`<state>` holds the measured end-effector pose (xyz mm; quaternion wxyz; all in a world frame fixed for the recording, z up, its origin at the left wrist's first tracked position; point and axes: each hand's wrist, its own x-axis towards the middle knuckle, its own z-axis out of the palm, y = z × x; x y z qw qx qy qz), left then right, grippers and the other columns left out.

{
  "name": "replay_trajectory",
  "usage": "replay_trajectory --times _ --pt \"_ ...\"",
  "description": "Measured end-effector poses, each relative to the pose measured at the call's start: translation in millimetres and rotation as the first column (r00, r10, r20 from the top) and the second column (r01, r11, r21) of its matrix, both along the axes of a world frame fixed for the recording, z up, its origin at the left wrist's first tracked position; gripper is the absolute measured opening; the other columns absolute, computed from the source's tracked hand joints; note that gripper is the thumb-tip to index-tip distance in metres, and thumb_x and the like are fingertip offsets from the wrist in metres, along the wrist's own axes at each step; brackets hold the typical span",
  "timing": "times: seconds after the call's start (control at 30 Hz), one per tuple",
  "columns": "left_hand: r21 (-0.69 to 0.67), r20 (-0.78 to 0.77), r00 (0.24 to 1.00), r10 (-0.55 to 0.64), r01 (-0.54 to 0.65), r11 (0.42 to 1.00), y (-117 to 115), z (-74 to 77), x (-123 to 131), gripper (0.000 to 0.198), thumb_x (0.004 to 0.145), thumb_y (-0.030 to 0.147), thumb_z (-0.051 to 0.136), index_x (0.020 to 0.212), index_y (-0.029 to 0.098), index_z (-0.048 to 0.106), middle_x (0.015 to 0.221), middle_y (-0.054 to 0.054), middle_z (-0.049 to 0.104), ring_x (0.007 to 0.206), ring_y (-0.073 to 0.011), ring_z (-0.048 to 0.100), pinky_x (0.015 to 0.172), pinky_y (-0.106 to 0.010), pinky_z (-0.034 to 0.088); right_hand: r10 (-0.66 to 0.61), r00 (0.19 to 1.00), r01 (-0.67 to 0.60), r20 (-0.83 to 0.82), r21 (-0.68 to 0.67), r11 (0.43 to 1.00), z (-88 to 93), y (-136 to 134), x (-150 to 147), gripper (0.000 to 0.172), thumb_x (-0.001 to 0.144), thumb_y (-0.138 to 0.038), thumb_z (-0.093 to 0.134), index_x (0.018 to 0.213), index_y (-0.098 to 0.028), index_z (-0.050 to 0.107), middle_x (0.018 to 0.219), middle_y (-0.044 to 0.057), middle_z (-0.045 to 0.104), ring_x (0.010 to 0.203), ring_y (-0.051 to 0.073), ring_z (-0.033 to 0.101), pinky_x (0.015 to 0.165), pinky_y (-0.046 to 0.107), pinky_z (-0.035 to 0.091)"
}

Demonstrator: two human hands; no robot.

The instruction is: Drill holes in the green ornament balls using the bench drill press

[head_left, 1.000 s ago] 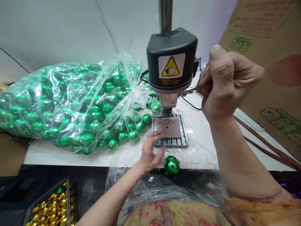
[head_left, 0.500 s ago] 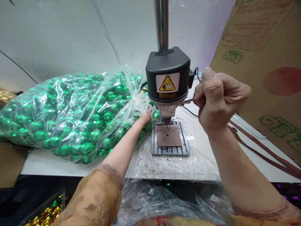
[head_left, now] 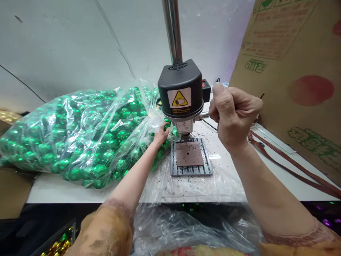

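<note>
I see, from the wearer's head, a white table (head_left: pixel 61 188) with a black drill press (head_left: pixel 180 87) standing near its middle. My right hand (head_left: pixel 233 115) is clenched in a fist at the end of the drill's metal lever (head_left: pixel 204 115), just as it was a second ago. My left hand (head_left: pixel 161 135) has changed place: a second ago it was beside the drill's slotted base plate (head_left: pixel 191 171), and now it reaches forward to the gathered neck of a clear plastic bag (head_left: pixel 155 121). Its fingers are curled next to a shiny green ball; whether they grip it, I cannot tell. The bag, packed with faceted green balls (head_left: pixel 97 170), lies on the table to the left of the drill. A single green ball that showed at the table's front edge a second ago is no longer there. On the base plate lies a brown board (head_left: pixel 189 156) with one dark hole, dark specks scattered around it. My view has shifted since half a second ago, so the drill appears farther left and red shows on its side box (head_left: pixel 205 90).
</note>
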<state>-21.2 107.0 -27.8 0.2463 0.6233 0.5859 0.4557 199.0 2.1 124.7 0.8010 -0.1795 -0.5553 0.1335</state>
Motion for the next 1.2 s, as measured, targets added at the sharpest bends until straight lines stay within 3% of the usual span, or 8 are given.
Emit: replay_trajectory --times 0.13,0.3,0.4,0.47,0.57,0.77,1.0,1.2 --pt "-0.04 0.308 0.95 -0.057 0.073 0.997 -66.5 17.2 5.2 0.042 0.083 0.044 0.07 0.119 0.021 0.069 0.101 -0.005 0.07 0.085 -0.0174 0.065 0.067 -0.024 0.053 -0.004 1.0 0.004 -0.011 0.015 1.0 -0.5 -0.2 -0.5 0.047 0.089 -0.032 0.065 0.047 -0.019 0.048 0.042 -0.007 0.038 0.039 0.002 0.032 0.043 0.026 0.028" --pt "-0.151 0.712 0.698 -0.077 0.26 0.954 -132.0 22.4 23.2 0.055 0.078 0.057 0.076 0.119 0.026 0.057 0.092 -0.001 0.066 0.072 -0.0141 0.064 0.062 -0.026 0.055 -0.065 0.998 0.064 -0.024 -0.056 0.996 -2.8 -0.4 -2.5 0.048 0.091 -0.037 0.062 0.048 -0.021 0.045 0.044 -0.005 0.039 0.041 0.005 0.033 0.047 0.03 0.03" --pt "-0.191 0.526 0.846 -0.09 0.22 0.957 -146.3 14.1 25.2 0.059 0.07 0.057 0.082 0.111 0.024 0.056 0.09 -0.001 0.064 0.078 -0.0183 0.064 0.071 -0.033 0.056 -0.03 0.999 0.029 -0.027 -0.024 0.999 -3.1 1.1 -2.7 0.047 0.091 -0.035 0.062 0.049 -0.021 0.046 0.043 -0.006 0.039 0.041 0.005 0.032 0.046 0.029 0.029" --pt "-0.133 0.211 0.972 -0.099 0.129 0.983 -150.3 8.4 24.2 0.058 0.058 0.047 0.092 0.099 0.023 0.059 0.09 -0.002 0.063 0.09 -0.0231 0.063 0.082 -0.036 0.054 0.001 0.999 0.0 -0.041 0.015 1.0 -2.8 2.6 -2.8 0.046 0.09 -0.033 0.063 0.049 -0.021 0.047 0.042 -0.007 0.037 0.039 0.004 0.031 0.045 0.029 0.028" --pt "-0.084 0.006 0.992 -0.127 0.127 0.988 -152.0 2.8 25.2 0.058 0.052 0.037 0.095 0.095 0.023 0.059 0.092 -0.003 0.063 0.097 -0.0257 0.061 0.087 -0.037 0.051 -0.003 0.999 0.004 -0.046 0.022 1.0 -2.5 4.2 -3.0 0.048 0.088 -0.038 0.065 0.048 -0.022 0.045 0.042 -0.007 0.036 0.039 0.005 0.03 0.045 0.03 0.027" --pt "-0.171 0.488 0.854 -0.181 0.297 0.94 -135.4 -4.7 31.1 0.062 0.075 0.045 0.081 0.127 0.023 0.055 0.106 -0.004 0.067 0.094 -0.0185 0.065 0.086 -0.032 0.052 -0.023 0.999 0.022 -0.026 -0.011 1.0 -3.1 1.6 -2.7 0.048 0.089 -0.043 0.064 0.05 -0.022 0.045 0.044 -0.006 0.036 0.041 0.005 0.03 0.048 0.03 0.03" --pt "-0.213 0.582 0.812 -0.054 0.216 0.953 -112.7 -20.7 34.3 0.056 0.067 0.044 0.087 0.104 0.019 0.054 0.088 -0.001 0.069 0.084 -0.0166 0.067 0.08 -0.031 0.052 -0.03 0.999 0.031 -0.031 0.022 0.999 -1.5 -1.5 -3.8 0.047 0.091 -0.031 0.062 0.049 -0.019 0.047 0.044 -0.007 0.039 0.04 0.001 0.033 0.045 0.025 0.029" --pt "-0.141 0.584 0.8 -0.139 0.268 0.953 -105.1 -23.1 38.3 0.06 0.069 0.045 0.086 0.113 0.019 0.054 0.107 -0.006 0.071 0.1 -0.0195 0.068 0.091 -0.034 0.053 -0.025 0.999 0.026 -0.037 0.029 0.999 -1.4 -2.2 -3.4 0.046 0.091 -0.028 0.061 0.049 -0.017 0.047 0.045 -0.008 0.041 0.039 -0.001 0.033 0.044 0.022 0.029"
